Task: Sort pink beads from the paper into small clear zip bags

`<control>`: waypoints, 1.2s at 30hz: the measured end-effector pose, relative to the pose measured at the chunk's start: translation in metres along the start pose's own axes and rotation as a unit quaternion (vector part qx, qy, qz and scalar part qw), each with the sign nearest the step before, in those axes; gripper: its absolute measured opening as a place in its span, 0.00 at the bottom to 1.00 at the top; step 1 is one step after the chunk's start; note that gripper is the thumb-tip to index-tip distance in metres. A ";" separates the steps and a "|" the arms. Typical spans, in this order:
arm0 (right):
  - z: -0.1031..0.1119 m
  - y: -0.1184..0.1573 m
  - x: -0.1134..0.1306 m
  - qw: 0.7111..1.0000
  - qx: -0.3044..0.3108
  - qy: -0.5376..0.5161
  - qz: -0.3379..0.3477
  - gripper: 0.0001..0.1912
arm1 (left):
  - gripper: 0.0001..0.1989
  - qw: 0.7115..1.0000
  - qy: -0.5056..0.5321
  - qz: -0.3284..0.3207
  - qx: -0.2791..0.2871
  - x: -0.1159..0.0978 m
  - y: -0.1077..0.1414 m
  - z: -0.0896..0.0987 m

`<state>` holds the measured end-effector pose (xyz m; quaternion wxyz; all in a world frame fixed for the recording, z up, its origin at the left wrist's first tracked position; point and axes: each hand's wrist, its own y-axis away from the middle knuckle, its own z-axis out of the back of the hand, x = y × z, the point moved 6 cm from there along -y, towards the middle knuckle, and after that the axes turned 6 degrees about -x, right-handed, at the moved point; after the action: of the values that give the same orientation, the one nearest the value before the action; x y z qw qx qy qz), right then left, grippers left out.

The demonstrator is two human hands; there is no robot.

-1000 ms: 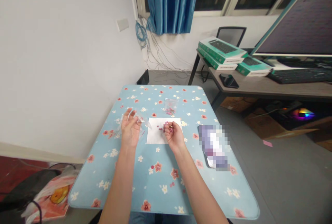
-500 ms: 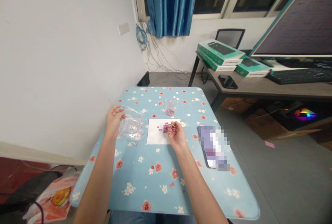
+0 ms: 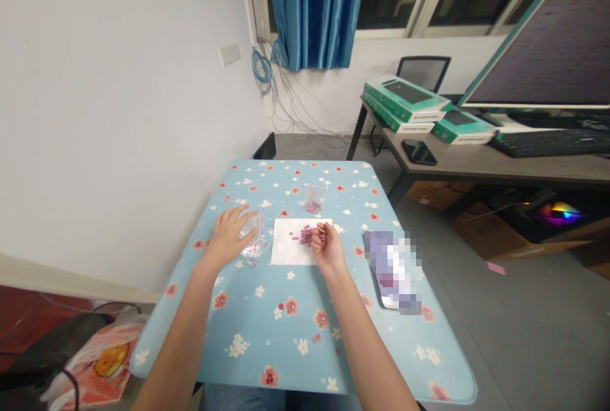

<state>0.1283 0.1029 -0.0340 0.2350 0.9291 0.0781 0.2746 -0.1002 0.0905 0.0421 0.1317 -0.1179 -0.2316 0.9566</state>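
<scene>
My left hand (image 3: 231, 234) is spread over a clear plastic bag (image 3: 256, 247) on the left of the table, its fingers apart and covering part of the bag. Small reddish bits show in the lower part of that bag. Over the right side of a white sheet of paper (image 3: 286, 251), my right hand (image 3: 330, 251) is curled with its fingertips together. A thin pale line shows at those fingertips, too small to name. Small purplish-pink beads (image 3: 305, 234) lie in a heap on the paper, right against the right hand's fingers.
A small clear zip bag (image 3: 314, 195) with pink beads lies beyond the paper. To the right is a phone-like slab (image 3: 388, 271), partly pixelated. Loose pink beads (image 3: 316, 338) lie near the front of the flowered table (image 3: 257, 347). A desk (image 3: 457, 160) stands at right.
My left hand has moved right and down from the bag's upper left edge onto the bag, and its fingers have spread. The bag looks flatter. My right hand has barely moved.
</scene>
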 end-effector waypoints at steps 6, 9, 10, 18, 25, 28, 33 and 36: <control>0.003 -0.002 0.013 0.978 -0.011 0.175 0.108 0.19 | 0.31 0.999 -0.029 -0.010 0.019 0.005 0.026 0.013; -0.001 -0.004 0.027 0.923 -0.023 0.315 0.221 0.25 | 0.31 0.999 -0.029 0.013 0.002 0.013 0.043 0.018; -0.005 -0.003 0.033 0.889 -0.025 0.371 0.269 0.26 | 0.29 0.999 -0.027 0.028 -0.010 0.016 0.049 0.019; -0.034 -0.007 0.042 0.515 -0.036 0.753 0.407 0.21 | 0.21 0.975 0.034 0.166 -0.144 0.025 0.085 0.021; -0.031 -0.014 0.025 0.395 -0.020 0.832 0.389 0.19 | 0.17 0.955 0.072 0.235 -0.166 0.043 0.095 0.013; -0.030 -0.012 0.023 0.385 -0.019 0.834 0.395 0.19 | 0.18 0.947 0.082 0.266 -0.159 0.051 0.098 0.011; -0.031 -0.009 0.024 0.380 -0.024 0.829 0.410 0.19 | 0.21 0.944 0.096 0.288 -0.130 0.047 0.093 0.009; -0.031 -0.008 0.024 0.388 -0.018 0.823 0.415 0.18 | 0.23 0.955 0.078 0.272 -0.095 0.038 0.089 0.006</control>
<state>0.1314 0.1288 -0.0037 -0.0705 0.1626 -0.1673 0.9699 -0.1548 0.0233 -0.0014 -0.1272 -0.2627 -0.2697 0.9177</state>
